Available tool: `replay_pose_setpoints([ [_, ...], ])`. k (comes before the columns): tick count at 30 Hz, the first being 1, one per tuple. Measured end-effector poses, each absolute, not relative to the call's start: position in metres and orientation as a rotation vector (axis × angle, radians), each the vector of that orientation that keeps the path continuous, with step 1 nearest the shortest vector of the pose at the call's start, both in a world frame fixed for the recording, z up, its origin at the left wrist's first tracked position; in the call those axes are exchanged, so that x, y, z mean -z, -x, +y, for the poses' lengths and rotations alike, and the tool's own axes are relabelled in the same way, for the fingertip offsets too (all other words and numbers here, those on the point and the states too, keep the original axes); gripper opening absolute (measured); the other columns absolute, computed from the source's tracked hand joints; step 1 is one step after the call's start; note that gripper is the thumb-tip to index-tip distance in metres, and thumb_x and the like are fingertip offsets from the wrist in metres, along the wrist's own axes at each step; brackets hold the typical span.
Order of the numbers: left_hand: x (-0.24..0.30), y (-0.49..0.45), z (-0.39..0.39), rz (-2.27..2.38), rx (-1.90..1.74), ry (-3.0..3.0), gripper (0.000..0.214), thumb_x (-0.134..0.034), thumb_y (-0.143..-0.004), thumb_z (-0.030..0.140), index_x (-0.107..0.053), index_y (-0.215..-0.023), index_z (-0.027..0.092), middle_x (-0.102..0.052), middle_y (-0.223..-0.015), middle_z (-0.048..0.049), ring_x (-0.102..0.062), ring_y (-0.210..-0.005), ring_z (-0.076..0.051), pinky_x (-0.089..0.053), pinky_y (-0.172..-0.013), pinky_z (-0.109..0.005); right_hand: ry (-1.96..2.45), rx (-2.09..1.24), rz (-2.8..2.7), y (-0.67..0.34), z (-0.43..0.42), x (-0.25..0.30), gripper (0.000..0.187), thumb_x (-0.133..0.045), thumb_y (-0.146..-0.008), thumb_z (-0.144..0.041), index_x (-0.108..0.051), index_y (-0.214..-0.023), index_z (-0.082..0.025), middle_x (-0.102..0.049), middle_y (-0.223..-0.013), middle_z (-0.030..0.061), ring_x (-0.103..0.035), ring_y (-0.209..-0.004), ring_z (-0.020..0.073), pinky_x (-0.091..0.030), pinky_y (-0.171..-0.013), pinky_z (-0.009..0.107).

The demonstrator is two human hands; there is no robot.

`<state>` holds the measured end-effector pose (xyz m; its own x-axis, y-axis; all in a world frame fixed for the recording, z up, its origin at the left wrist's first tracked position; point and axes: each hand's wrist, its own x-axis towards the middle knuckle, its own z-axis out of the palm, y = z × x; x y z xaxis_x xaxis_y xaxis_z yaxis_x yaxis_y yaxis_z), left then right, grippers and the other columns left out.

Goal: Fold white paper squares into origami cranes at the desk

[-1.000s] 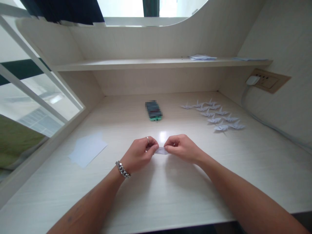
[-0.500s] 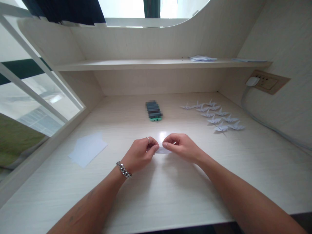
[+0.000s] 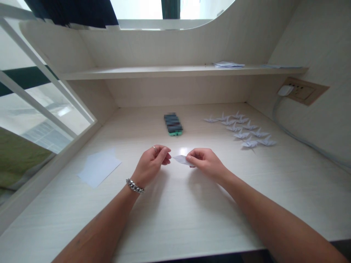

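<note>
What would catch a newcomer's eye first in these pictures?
Probably the cluster of small white folded-paper cranes at the far right of the pale wood-grained desk. Then comes the bare right hand at centre, pinching a small pointed folded white paper, the bare left hand near its tip. Beyond lies a dark, pixelated rectangular object with a green end.

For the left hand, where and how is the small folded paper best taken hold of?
Probably by a light pinch at the free, pointed end of the folded paper, coming from the person's left. That end narrows to a tip facing the left hand, whereas the right hand covers and pinches the opposite end.
</note>
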<state>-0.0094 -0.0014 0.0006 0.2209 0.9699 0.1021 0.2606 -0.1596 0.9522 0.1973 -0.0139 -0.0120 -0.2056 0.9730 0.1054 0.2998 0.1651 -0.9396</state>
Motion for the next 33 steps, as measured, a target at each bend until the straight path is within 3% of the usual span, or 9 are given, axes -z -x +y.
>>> replay_pose_setpoints([
  [6,0.005,-0.007,-0.01,1.038,-0.944,-1.65,0.024,-0.07,-0.077,0.036,-0.066,-0.083,0.013,-0.069,-0.08,-0.0061,-0.062,-0.071,-0.015,-0.051,-0.067,-0.027,1.102,-1.144,-1.425,-0.189,-0.014,0.019,0.024,-0.061,-0.082,-0.037,-0.066,-0.078,-0.014,-0.063,-0.068,0.003,-0.057,-0.064,0.0149,-0.044,-0.061,0.027],
  [8,0.004,-0.01,-0.012,1.083,-0.958,-1.705,0.022,-0.067,-0.079,0.035,-0.066,-0.075,0.013,-0.068,-0.072,-0.0045,-0.061,-0.066,-0.014,-0.049,-0.064,-0.026,1.097,-1.142,-1.422,-0.186,-0.016,0.02,0.025,-0.061,-0.082,-0.038,-0.068,-0.08,-0.014,-0.065,-0.071,0.0037,-0.057,-0.066,0.0151,-0.045,-0.063,0.028],
  [13,0.004,-0.009,-0.011,1.122,-1.019,-1.575,0.018,-0.065,-0.079,0.032,-0.065,-0.079,0.014,-0.068,-0.07,-0.0035,-0.062,-0.063,-0.014,-0.05,-0.061,-0.026,1.126,-1.194,-1.536,-0.184,-0.017,0.018,0.021,-0.06,-0.082,-0.034,-0.069,-0.081,-0.015,-0.069,-0.079,0.0047,-0.06,-0.073,0.016,-0.046,-0.067,0.027],
  [22,0.011,-0.012,-0.014,1.087,-0.917,-1.681,0.022,-0.059,-0.084,0.035,-0.064,-0.077,0.015,-0.066,-0.069,-0.0029,-0.06,-0.064,-0.014,-0.048,-0.061,-0.024,1.186,-1.024,-1.624,-0.183,-0.02,0.013,0.022,-0.057,-0.084,-0.031,-0.06,-0.069,-0.016,-0.06,-0.068,0.0008,-0.053,-0.064,0.0128,-0.039,-0.059,0.025],
  [28,0.008,-0.015,-0.019,1.185,-0.973,-1.775,0.022,-0.059,-0.083,0.034,-0.06,-0.072,0.015,-0.061,-0.064,-0.0008,-0.054,-0.058,-0.012,-0.042,-0.054,-0.023,1.166,-1.006,-1.574,-0.177,-0.025,0.015,0.022,-0.056,-0.085,-0.034,-0.062,-0.073,-0.016,-0.062,-0.071,0.0024,-0.055,-0.066,0.0137,-0.042,-0.06,0.025],
  [33,0.009,-0.016,-0.018,1.255,-1.053,-1.708,0.024,-0.059,-0.083,0.037,-0.063,-0.076,0.015,-0.067,-0.069,-0.0032,-0.062,-0.063,-0.015,-0.047,-0.059,-0.025,1.17,-0.965,-1.477,-0.176,-0.025,0.014,0.02,-0.061,-0.083,-0.034,-0.067,-0.081,-0.016,-0.069,-0.079,0.0054,-0.062,-0.074,0.0167,-0.048,-0.067,0.027],
])
